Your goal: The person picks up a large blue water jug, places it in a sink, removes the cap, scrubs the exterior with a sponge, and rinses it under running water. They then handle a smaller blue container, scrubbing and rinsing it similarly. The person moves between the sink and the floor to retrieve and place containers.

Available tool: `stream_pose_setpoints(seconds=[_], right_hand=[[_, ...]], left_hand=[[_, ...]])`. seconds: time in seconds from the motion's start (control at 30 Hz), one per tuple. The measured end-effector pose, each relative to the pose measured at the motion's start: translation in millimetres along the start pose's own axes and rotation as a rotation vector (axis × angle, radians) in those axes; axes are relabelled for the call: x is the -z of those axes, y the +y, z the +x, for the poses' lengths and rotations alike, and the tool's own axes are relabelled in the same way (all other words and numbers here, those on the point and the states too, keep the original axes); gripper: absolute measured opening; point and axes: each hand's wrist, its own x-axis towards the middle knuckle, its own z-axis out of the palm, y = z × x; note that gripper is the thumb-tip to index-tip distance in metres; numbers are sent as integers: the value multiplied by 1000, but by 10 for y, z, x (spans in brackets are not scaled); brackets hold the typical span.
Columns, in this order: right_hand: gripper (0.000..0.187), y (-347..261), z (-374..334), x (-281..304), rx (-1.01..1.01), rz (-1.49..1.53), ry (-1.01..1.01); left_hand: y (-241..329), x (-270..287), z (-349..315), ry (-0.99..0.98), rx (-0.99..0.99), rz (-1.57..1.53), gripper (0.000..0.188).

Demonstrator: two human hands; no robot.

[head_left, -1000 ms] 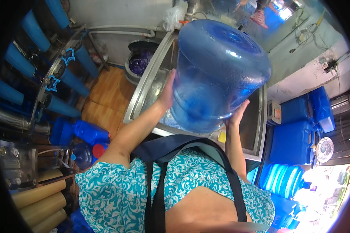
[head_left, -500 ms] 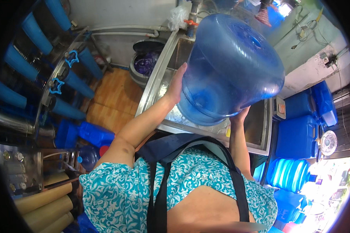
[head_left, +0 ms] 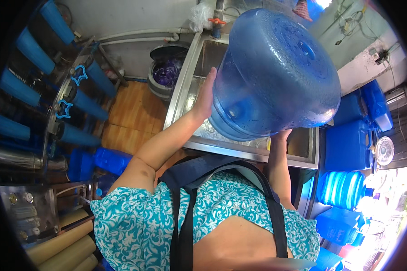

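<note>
Blue plastic jug (head_left: 276,77), wet, base tilted upward above metal sink (head_left: 253,153); likely stiff, light, slippery. Left grip (head_left: 205,98), right grip (head_left: 282,135) clamped on its sides, probably the best hold.

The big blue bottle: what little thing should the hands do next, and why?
Maybe press the left hand and right hand more firmly against the bottle: it's tilted over the sink with its base up, and it looks wet, so it might slip.
</note>
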Motion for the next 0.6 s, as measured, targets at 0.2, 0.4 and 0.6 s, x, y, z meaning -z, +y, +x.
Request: stream_pose_setpoints(seconds=[0.2,0.4,0.6], right_hand=[[53,19,-64,72,52,13,-115],[53,-223,-27,-54,-22,243,-176],[55,-382,-34,1,-46,307,-248]], left_hand=[[11,-76,-71,-74,-75,-81,61],[72,-271,-131,13,-83,-25,57],[87,-526,-283,77,-164,29,53]])
